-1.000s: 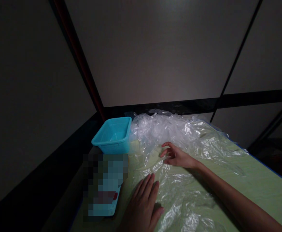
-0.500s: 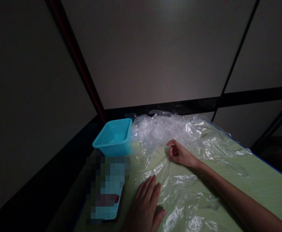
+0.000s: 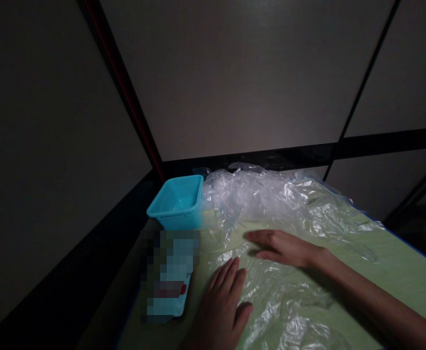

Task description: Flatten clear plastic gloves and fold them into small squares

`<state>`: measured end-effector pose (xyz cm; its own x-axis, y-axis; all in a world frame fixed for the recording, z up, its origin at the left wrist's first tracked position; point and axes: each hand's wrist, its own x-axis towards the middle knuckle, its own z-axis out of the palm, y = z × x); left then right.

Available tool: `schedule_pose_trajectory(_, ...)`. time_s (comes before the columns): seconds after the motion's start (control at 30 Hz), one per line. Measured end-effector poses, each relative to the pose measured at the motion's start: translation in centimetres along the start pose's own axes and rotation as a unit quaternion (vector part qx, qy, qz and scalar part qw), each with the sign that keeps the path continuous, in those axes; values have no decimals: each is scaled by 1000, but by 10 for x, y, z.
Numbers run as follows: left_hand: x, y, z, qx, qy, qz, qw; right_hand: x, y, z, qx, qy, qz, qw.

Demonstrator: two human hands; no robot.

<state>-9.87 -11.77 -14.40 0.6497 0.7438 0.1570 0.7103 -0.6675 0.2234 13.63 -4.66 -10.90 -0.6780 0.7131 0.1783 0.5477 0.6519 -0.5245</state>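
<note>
A sheet of clear crinkled plastic film point(image 3: 282, 296) lies spread over the pale green table point(image 3: 410, 277). My left hand point(image 3: 222, 306) rests flat on the film's near left part, fingers stretched out. My right hand point(image 3: 282, 248) lies flat on the film further back, fingers extended toward the left. A heap of bunched clear plastic point(image 3: 257, 192) sits at the far end of the table.
A turquoise plastic tub point(image 3: 178, 204) stands at the table's far left corner. A blurred light-blue flat object point(image 3: 169, 277) lies in front of it at the left edge. Dark frame bars and grey wall panels surround the table.
My right hand, pinched at the film half a second ago, has moved nearer and flattened onto the film. My left hand has stayed pressed flat.
</note>
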Motion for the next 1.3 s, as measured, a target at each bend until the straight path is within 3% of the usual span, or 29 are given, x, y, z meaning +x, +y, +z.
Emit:
schedule_pose_trajectory(0.07, 0, 0, 2, -12, 2, -3, 1000, -7, 0, 5, -41, -66, -11, 997)
schedule_pose_trajectory(0.13, -1, 0, 3, -27, 1, -9, 1000, -13, 6, 10, -72, -87, -2, 994)
schedule_pose_trajectory(0.27, -4, 1, 0, -83, -4, -60, 995, -20, 21, 16, -105, -66, 10, 992)
schedule_pose_trajectory(0.43, 12, 11, -25, -196, -16, -175, 965, -20, 22, 20, -108, -41, 4, 993)
schedule_pose_trajectory(0.53, 40, 28, -27, -158, 11, -136, 978, -20, 21, 21, -120, -41, 4, 992)
schedule_pose_trajectory(0.7, 71, 46, 2, -53, -28, -91, 994, -21, 23, 21, -131, -27, -19, 991)
schedule_pose_trajectory(0.83, 61, 35, 14, 3, -2, -81, 997, -23, 24, 23, -145, -21, -11, 989)
schedule_pose_trajectory(1.1, 30, -1, 1, 52, 4, -90, 995, -21, 24, 21, -137, -24, -1, 990)
schedule_pose_trajectory(1.2, 29, -2, 2, 57, 10, -93, 994, -25, 19, 14, -85, 9, 12, 996)
schedule_pose_trajectory(1.3, 32, 0, 4, 69, 8, -108, 992, -37, -1, 13, -56, 82, 82, 992)
